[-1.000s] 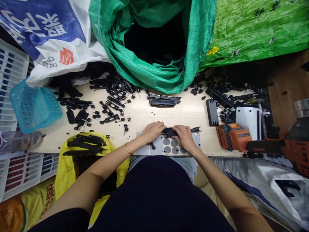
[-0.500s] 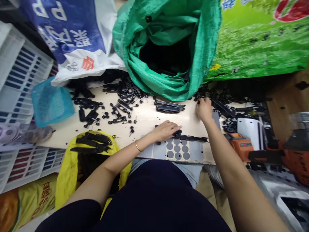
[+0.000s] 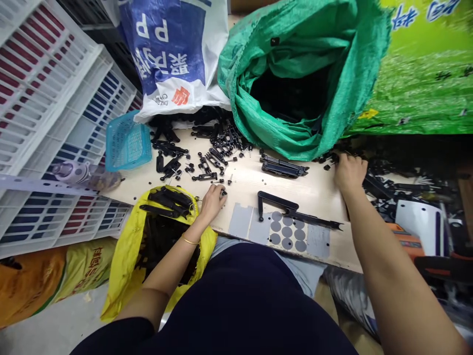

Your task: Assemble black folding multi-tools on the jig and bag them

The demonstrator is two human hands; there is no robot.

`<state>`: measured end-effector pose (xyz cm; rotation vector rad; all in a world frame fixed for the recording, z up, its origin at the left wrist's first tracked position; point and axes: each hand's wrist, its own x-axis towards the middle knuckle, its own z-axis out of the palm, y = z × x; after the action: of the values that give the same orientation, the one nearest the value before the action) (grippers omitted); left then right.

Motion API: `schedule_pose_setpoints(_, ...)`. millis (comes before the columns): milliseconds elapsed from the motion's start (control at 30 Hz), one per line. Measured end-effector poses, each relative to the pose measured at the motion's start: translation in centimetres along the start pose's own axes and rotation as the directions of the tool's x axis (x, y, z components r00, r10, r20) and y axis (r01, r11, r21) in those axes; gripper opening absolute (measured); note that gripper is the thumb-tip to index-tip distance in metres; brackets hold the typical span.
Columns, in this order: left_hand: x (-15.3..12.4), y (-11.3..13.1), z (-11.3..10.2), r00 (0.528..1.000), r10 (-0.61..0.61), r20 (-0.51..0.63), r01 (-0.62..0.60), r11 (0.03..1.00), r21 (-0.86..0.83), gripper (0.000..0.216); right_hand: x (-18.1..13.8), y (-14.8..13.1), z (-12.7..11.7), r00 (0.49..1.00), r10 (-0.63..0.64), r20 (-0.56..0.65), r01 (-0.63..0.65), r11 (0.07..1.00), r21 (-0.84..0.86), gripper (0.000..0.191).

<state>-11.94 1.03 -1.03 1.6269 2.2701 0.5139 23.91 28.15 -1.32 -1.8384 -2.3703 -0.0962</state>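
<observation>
My left hand [image 3: 213, 202], with a gold bangle at the wrist, is closed in a pinch on a small black piece [image 3: 223, 194] near the table's front left. Loose pins with black heads [image 3: 229, 180] lie just beyond it. My right hand [image 3: 350, 172] reaches into dark small parts at the right back, its fingers curled down; what they grip is hidden. Between my hands a jointed black folding arm [image 3: 279, 198] lies bent on the table, over grey round stickers [image 3: 287, 231]. Behind it sits a stack of folded black arms [image 3: 284, 166].
A green woven sack [image 3: 295, 143] gapes open at the back. Black links [image 3: 205, 176] are scattered at left, near a blue basket [image 3: 127, 143]. A yellow bag [image 3: 121, 276] holds black parts by my left forearm. An orange power tool [image 3: 406, 240] lies right.
My left hand has left the folding arm and moved left to the loose pins, now pinching. My right hand stays at the right-hand parts. The view has shifted left.
</observation>
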Motion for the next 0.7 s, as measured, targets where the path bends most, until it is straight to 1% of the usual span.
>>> schedule_pose_setpoints(67, 0.8, 0.2, 0.2, 1.000, 0.029, 0.009, -0.029, 0.998, 0.048, 0.026, -0.5, 0.2, -0.7, 0.999, 0.031, -0.017, -0.030, 0.998, 0.050, 0.030)
schedule_pose_setpoints(100, 1.2, 0.5, 0.3, 0.999, 0.039, 0.011, -0.040, 0.996, 0.082, 0.026, -0.9, 0.2, -1.2, 0.998, 0.053, -0.041, -0.048, 0.993, 0.108, 0.030)
schedule_pose_setpoints(167, 1.7, 1.0, 0.3, 0.998, 0.056, 0.023, -0.058, 0.987, 0.152, 0.027, -2.3, 0.0, -2.4, 0.986, 0.117, -0.116, -0.077, 0.950, 0.302, 0.029)
schedule_pose_setpoints(200, 1.9, 1.2, 0.4, 0.997, 0.066, 0.033, -0.071, 0.980, 0.184, 0.027, -3.4, -0.3, -3.1, 0.976, 0.166, -0.144, -0.088, 0.896, 0.436, 0.026)
schedule_pose_setpoints(233, 1.9, 1.3, 0.5, 0.996, 0.080, 0.041, -0.087, 0.973, 0.212, 0.027, -4.7, -0.8, -3.7, 0.965, 0.220, -0.142, -0.098, 0.807, 0.582, 0.023)
schedule_pose_setpoints(267, 1.8, 1.4, 0.6, 0.994, 0.096, 0.047, -0.104, 0.967, 0.234, 0.028, -6.3, -1.5, -4.2, 0.957, 0.270, -0.100, -0.116, 0.680, 0.724, 0.019)
schedule_pose_setpoints(300, 1.7, 1.4, 0.7, 0.992, 0.113, 0.052, -0.122, 0.961, 0.247, 0.029, -8.0, -2.4, -4.5, 0.958, 0.288, -0.011, -0.146, 0.519, 0.842, 0.018)
schedule_pose_setpoints(333, 1.5, 1.3, 0.8, 0.990, 0.128, 0.055, -0.138, 0.958, 0.253, 0.030, -9.8, -3.4, -4.7, 0.958, 0.272, 0.094, -0.190, 0.353, 0.916, 0.019)
schedule_pose_setpoints(367, 1.2, 1.2, 0.9, 0.988, 0.142, 0.058, -0.152, 0.957, 0.249, 0.030, -11.5, -4.4, -4.7, 0.951, 0.240, 0.193, -0.246, 0.215, 0.945, 0.022)
schedule_pose_setpoints(400, 0.9, 1.1, 0.9, 0.986, 0.154, 0.059, -0.163, 0.958, 0.236, 0.030, -13.1, -5.4, -4.6, 0.939, 0.221, 0.264, -0.295, 0.116, 0.948, 0.024)
schedule_pose_setpoints(433, 0.7, 1.0, 0.9, 0.985, 0.164, 0.057, -0.172, 0.961, 0.215, 0.030, -14.5, -6.3, -4.4, 0.925, 0.219, 0.310, -0.328, 0.051, 0.943, 0.026)
schedule_pose_setpoints(467, 0.5, 0.9, 0.8, 0.983, 0.176, 0.045, -0.181, 0.965, 0.188, 0.028, -15.6, -7.1, -4.1, 0.913, 0.233, 0.335, -0.348, 0.017, 0.937, 0.026)
schedule_pose_setpoints(500, 0.3, 0.9, 0.7, 0.982, 0.190, 0.020, -0.191, 0.970, 0.151, 0.027, -16.4, -7.7, -3.8, 0.905, 0.255, 0.342, -0.356, 0.011, 0.934, 0.027)
schedule_pose_setpoints(533, 0.3, 1.0, 0.5, 0.979, 0.202, -0.015, -0.200, 0.975, 0.098, 0.024, -16.9, -8.1, -3.5, 0.902, 0.276, 0.333, -0.354, 0.031, 0.935, 0.026)
schedule_pose_setpoints(567, 0.3, 1.3, 0.4, 0.977, 0.207, -0.054, -0.206, 0.978, 0.019, 0.022, -17.2, -8.4, -3.3, 0.906, 0.291, 0.308, -0.344, 0.081, 0.935, 0.025)
schedule_pose_setpoints(600, 0.3, 1.7, 0.4, 0.977, 0.193, -0.091, -0.201, 0.976, -0.089, 0.019, -17.3, -8.5, -3.3, 0.918, 0.292, 0.268, -0.324, 0.164, 0.932, 0.024)
schedule_pose_setpoints(633, 0.4, 2.3, 0.4, 0.981, 0.155, -0.120, -0.179, 0.958, -0.224, 0.018, -17.3, -8.5, -3.4, 0.938, 0.273, 0.212, -0.288, 0.275, 0.917, 0.022)
schedule_pose_setpoints(667, 0.6, 3.1, 0.6, 0.986, 0.103, -0.129, -0.144, 0.918, -0.370, 0.017, -17.2, -8.5, -3.6, 0.962, 0.233, 0.145, -0.231, 0.402, 0.886, 0.020)
schedule_pose_setpoints(700, 0.7, 3.9, 0.9, 0.992, 0.049, -0.120, -0.103, 0.856, -0.506, 0.018, -17.2, -8.5, -3.9, 0.983, 0.171, 0.075, -0.155, 0.525, 0.837, 0.018)
